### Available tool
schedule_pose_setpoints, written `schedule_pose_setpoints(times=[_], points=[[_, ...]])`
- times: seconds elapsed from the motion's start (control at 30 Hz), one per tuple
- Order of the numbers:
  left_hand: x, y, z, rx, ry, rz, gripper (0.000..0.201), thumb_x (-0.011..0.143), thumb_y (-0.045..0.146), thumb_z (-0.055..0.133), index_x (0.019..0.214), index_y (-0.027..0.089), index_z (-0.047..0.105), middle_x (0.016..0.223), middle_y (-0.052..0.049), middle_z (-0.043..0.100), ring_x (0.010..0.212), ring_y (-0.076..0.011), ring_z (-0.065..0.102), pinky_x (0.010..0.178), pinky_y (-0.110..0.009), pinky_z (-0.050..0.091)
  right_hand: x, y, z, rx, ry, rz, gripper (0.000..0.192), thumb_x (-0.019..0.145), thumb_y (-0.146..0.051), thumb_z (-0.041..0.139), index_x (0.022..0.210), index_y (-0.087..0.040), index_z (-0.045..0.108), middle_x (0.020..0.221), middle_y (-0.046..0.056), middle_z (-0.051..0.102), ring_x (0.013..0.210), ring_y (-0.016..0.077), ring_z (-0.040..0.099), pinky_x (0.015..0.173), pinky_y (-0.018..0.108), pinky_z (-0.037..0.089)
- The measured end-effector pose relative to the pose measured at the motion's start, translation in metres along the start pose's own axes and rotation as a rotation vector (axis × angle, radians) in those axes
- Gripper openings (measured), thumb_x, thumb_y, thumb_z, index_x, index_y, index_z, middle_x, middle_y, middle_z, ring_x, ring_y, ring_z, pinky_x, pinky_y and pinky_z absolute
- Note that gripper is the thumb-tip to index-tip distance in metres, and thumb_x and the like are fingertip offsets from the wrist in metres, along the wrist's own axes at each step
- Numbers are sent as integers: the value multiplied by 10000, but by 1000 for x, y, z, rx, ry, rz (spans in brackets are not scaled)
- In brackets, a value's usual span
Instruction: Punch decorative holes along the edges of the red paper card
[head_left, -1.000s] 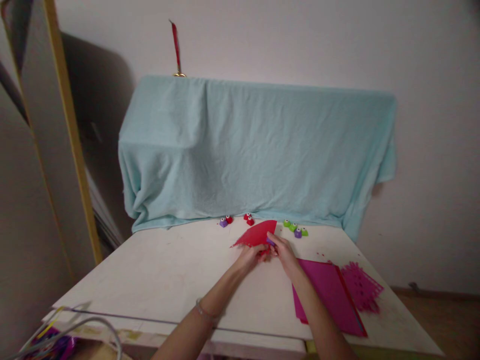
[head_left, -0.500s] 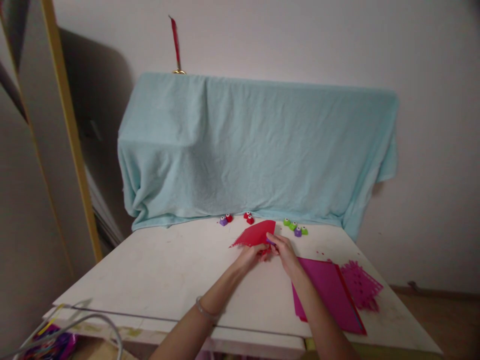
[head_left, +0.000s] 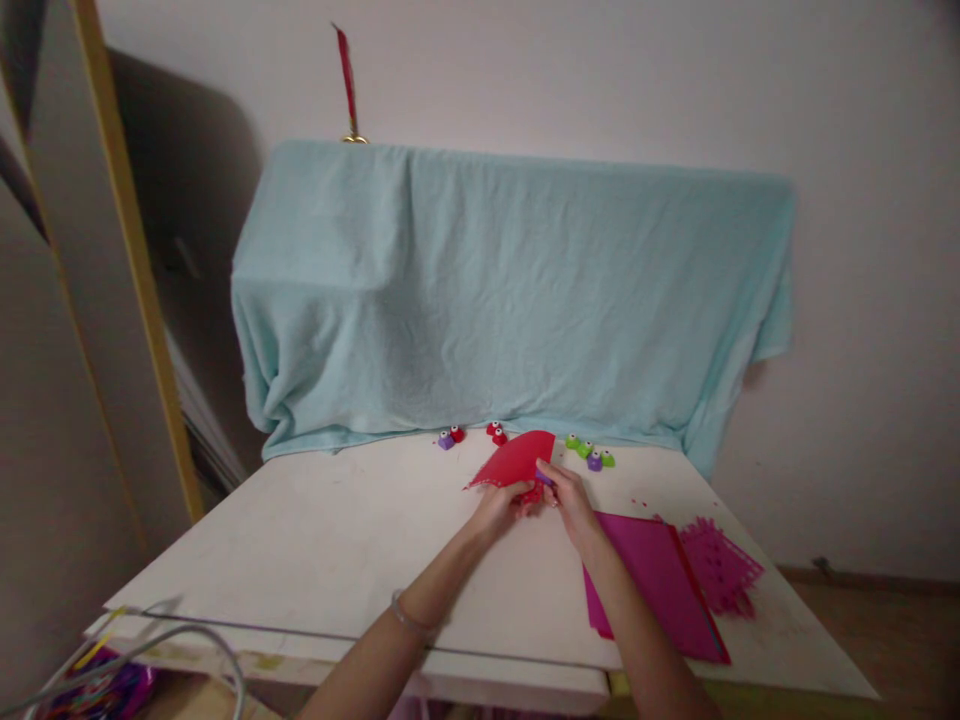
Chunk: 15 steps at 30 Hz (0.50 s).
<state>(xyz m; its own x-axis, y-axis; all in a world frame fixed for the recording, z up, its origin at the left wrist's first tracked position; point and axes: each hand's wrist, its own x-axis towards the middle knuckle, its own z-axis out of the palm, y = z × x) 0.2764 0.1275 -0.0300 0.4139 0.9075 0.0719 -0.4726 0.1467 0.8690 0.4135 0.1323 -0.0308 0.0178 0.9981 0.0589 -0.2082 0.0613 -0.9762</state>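
Observation:
A sheet of red paper (head_left: 517, 458) is held up above the white table, its lower left edge lined with small cut-outs. My left hand (head_left: 498, 510) is closed on the lower part of the sheet. In my right hand (head_left: 568, 494) is a small purple paper punch (head_left: 543, 479), gripped between thumb and fingers at the paper's lower right edge. The fingers hide most of the punch. Crumpled or cut red paper shows between the two hands.
Purple and red punches (head_left: 447, 439), red punches (head_left: 496, 433) and green and purple punches (head_left: 589, 452) stand along the table's back. Magenta sheets (head_left: 660, 585) and perforated pink paper (head_left: 724, 570) lie right. A light blue cloth (head_left: 510, 300) hangs behind. A grey cable (head_left: 187, 632) curves front left.
The red paper has tilted up slightly and bowed more, shifting a little to the right. Both hands keep their grip near the same place.

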Motion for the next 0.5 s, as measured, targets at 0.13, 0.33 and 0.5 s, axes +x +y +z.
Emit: schedule_pose_setpoints(times=[0.13, 0.33, 0.5], points=[[-1, 1, 0, -1, -3, 10, 148, 699, 244, 617, 666, 111, 562, 546, -15, 530, 444, -91, 437, 455, -241, 261, -2, -1, 2, -7, -7, -10, 456, 741, -568, 696, 617, -185, 482, 477, -60, 393, 409, 73, 297, 429, 249, 184], [-3, 7, 2, 33, -37, 21, 174, 708, 251, 605, 728, 79, 616, 546, -24, 535, 450, -93, 431, 455, -248, 246, -1, -5, 6, 25, 27, 34, 511, 704, -634, 693, 595, -197, 452, 468, -61, 386, 397, 79, 308, 417, 256, 187], [-3, 6, 2, 71, -37, 35, 181, 717, 245, 589, 741, 71, 630, 559, -37, 552, 445, -90, 425, 463, -250, 258, 0, -5, 4, 70, 47, 4, 511, 727, -625, 676, 604, -211, 403, 482, -66, 353, 403, 80, 298, 424, 261, 207]])
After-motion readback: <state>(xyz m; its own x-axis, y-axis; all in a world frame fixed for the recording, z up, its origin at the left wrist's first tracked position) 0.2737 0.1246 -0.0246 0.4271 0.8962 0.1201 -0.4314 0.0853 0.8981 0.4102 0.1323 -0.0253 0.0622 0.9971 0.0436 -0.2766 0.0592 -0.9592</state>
